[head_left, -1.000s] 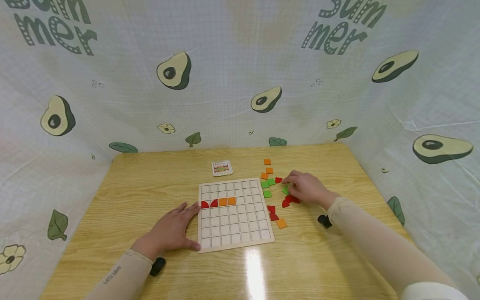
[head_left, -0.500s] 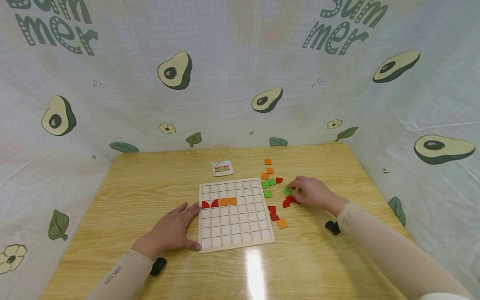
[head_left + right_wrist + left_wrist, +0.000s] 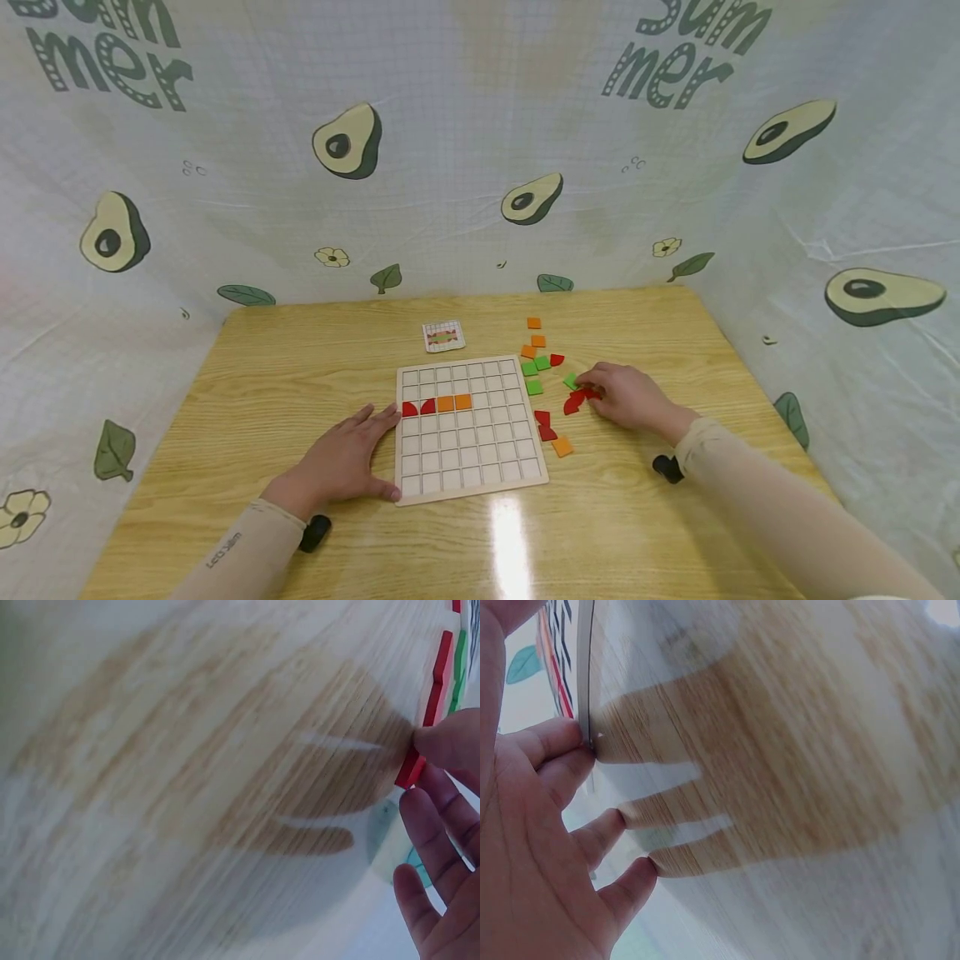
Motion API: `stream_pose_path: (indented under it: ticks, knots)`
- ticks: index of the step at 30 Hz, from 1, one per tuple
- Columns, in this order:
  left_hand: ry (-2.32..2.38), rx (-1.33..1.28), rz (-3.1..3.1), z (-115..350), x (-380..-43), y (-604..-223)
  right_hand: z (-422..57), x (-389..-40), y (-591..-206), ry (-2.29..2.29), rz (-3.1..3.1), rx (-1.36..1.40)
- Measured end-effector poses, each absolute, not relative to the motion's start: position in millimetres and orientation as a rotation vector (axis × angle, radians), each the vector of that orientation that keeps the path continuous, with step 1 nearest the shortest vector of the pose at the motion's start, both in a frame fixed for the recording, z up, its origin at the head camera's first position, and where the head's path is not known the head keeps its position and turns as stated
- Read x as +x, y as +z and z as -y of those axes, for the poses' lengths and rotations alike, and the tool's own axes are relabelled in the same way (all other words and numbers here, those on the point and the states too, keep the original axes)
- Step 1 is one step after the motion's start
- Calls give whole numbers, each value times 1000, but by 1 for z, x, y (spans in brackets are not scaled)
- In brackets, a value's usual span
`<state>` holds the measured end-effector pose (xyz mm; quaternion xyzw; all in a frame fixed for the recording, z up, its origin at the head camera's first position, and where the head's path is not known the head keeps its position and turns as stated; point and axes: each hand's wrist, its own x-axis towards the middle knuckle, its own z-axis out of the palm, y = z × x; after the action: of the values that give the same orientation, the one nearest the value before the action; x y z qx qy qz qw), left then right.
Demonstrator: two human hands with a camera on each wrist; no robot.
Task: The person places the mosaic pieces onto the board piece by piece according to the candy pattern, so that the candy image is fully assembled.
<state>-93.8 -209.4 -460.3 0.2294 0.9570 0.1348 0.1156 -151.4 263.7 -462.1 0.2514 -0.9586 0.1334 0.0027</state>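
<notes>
Two contacts are operating: the left hand (image 3: pixel 343 460), spread and empty, is presumably steadying the board (image 3: pixel 480 457); the right hand (image 3: pixel 628 398) is narrowly pinching a red tile (image 3: pixel 410 767).

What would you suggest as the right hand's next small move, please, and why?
I would probably lift the red piece straight up off the table: the right hand seems to have thumb and fingers on it, and other red pieces lie right beside it, so dragging might disturb them. The left hand touches the board.
</notes>
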Motion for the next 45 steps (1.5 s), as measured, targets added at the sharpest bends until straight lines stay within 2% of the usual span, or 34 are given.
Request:
stream_pose_path:
  ticks: [8, 45]
  knots:
    - [402, 684, -2802, 208, -94, -457, -271, -150, -466, 347, 2999, 694]
    - [416, 703, -2814, 210, -94, -459, -274, -147, -471, 441, 3002, 655]
